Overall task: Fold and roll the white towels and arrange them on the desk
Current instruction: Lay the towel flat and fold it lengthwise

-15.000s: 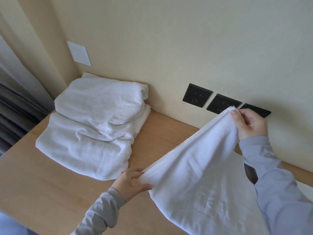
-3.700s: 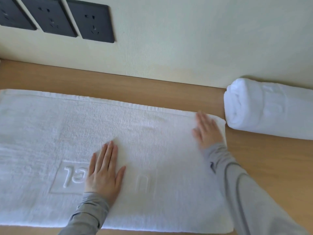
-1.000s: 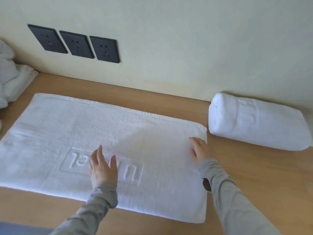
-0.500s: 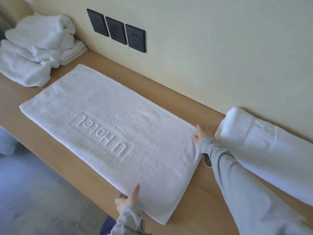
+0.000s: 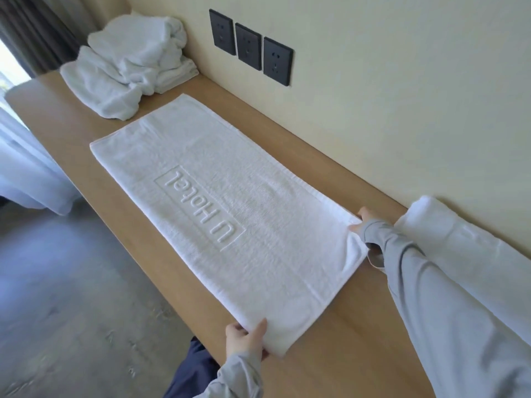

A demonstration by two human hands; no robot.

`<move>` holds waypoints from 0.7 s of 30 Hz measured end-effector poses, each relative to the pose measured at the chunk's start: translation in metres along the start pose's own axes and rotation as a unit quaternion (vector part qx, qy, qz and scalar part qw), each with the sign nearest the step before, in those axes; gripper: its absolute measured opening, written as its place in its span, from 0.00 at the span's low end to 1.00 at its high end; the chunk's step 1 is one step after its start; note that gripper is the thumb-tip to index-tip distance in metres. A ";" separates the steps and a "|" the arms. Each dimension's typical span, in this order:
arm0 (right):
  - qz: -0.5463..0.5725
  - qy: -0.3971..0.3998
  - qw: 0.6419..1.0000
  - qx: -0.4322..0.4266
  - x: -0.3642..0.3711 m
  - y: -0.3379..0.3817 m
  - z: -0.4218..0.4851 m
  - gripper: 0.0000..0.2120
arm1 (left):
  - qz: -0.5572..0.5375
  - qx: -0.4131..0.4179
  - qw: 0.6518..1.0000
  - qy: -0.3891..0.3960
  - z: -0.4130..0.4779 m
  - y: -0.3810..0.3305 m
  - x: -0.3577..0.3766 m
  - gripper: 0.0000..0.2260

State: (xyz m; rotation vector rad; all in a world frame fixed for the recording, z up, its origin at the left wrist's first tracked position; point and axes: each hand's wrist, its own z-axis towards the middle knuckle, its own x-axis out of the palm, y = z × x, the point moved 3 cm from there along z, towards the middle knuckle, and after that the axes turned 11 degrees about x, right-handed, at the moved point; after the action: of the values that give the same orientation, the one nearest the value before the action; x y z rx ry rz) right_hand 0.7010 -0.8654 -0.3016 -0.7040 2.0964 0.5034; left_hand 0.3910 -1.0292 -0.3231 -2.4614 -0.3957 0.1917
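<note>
1 roll lies finished at the right of the frame, along the foot of the wall and partly behind the right sleeve, so 1 towel looks fully done. The towel in hand lies flat and smooth across the middle of the desk, a long strip running from the upper left toward the lower right, its raised "U Hotel" mark facing up. No turn has been rolled into it yet. The left hand, at the lower centre, pinches the near corner of the strip's short end, thumb on top and fingers under the cloth at the desk's front edge. The right hand, at the right centre, is on the far corner of that same end, just beside the roll; its fingers look curled onto the cloth, which is puckered up a little there, but the sleeve hides most of the hand. With the 2 corners held, I judge that rolling is about to start from this end. At the upper left a rumpled pile of white towels sits on the desk near the 3 sockets; how many it holds cannot be counted, but it looks like several, so most of the work seems left: roll this strip, set it by the roll, then fold and roll the pile.
</note>
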 end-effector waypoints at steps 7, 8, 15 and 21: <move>0.251 -0.011 0.964 -0.083 -0.036 0.009 -0.007 0.15 | -0.044 0.113 0.992 -0.044 -0.014 -0.047 -0.014 0.25; 0.278 -0.021 0.955 -0.099 -0.042 0.014 -0.010 0.13 | -0.045 0.138 0.989 -0.039 -0.015 -0.056 -0.017 0.21; 0.473 -0.035 0.867 -0.153 -0.075 0.079 -0.039 0.08 | -0.152 0.198 0.967 0.046 -0.004 -0.139 -0.041 0.05; 0.575 0.060 0.788 -0.212 -0.086 0.161 -0.050 0.04 | -0.144 0.259 0.944 0.144 0.034 -0.219 -0.073 0.17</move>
State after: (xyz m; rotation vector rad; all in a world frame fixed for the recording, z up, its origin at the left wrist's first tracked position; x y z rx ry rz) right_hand 0.6088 -0.7458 -0.1870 0.4672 2.3671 1.6551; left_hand 0.2633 -0.8682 -0.2138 -1.8507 -0.4971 -0.1690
